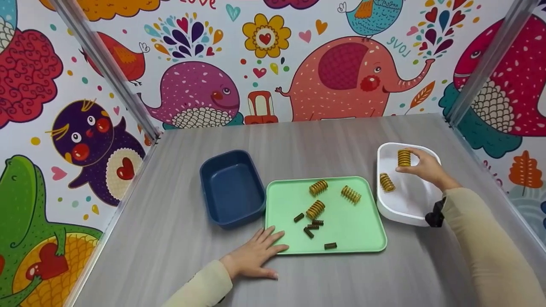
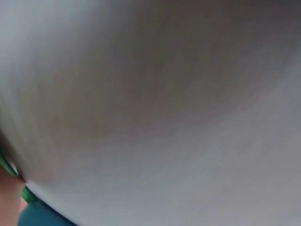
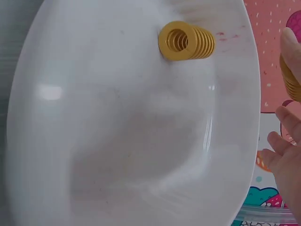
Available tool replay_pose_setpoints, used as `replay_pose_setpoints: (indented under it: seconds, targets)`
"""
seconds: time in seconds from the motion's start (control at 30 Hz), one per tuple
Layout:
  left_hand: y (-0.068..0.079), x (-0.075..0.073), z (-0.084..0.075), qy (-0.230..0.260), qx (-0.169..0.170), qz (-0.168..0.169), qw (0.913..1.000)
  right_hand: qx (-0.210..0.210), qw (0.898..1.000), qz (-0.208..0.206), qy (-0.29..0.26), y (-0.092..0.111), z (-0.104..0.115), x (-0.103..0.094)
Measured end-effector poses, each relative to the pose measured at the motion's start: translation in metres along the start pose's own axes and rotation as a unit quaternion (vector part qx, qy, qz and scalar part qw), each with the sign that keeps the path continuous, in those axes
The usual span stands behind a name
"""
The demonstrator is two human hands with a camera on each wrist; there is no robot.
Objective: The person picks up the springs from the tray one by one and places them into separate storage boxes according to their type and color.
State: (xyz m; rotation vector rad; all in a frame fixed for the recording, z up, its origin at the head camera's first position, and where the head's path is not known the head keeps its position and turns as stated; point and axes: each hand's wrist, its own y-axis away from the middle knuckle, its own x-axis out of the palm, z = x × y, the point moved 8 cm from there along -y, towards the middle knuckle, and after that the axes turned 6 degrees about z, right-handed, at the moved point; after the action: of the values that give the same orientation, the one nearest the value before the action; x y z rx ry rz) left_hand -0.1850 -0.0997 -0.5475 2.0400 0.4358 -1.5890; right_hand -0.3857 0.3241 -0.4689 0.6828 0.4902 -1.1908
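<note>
My right hand (image 1: 424, 167) pinches a yellow coil spring (image 1: 404, 158) over the white bin (image 1: 409, 216). In the right wrist view, fingers and part of that spring (image 3: 290, 82) show at the right edge. Another yellow spring (image 1: 387, 182) lies inside the bin at its left side. My left hand (image 1: 252, 255) rests spread, its fingertips on the left front corner of the green tray (image 1: 358, 230). On the tray lie three yellow springs (image 1: 315, 209) and several small dark springs (image 1: 330, 246). The left wrist view is mostly blurred grey surface.
A dark blue bin (image 1: 232, 192) with nothing in it stands left of the tray, beside its edge. The grey table (image 1: 298, 149) is bounded by printed cartoon panels (image 1: 196, 94) and metal posts (image 1: 106, 64) at the back corners.
</note>
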Motion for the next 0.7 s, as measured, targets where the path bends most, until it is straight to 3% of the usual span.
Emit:
replay_pose_setpoints:
  seconds: [0.4, 0.7]
  targets:
    - [0.001, -0.001, 0.000, 0.004, 0.002, 0.002, 1.0000, 0.057, 0.996, 0.063, 0.019, -0.008, -0.025, 0.013]
    - [0.001, -0.003, -0.002, 0.016, 0.008, -0.005, 0.9998, 0.027, 0.994, 0.077, 0.075, -0.006, -0.021, 0.014]
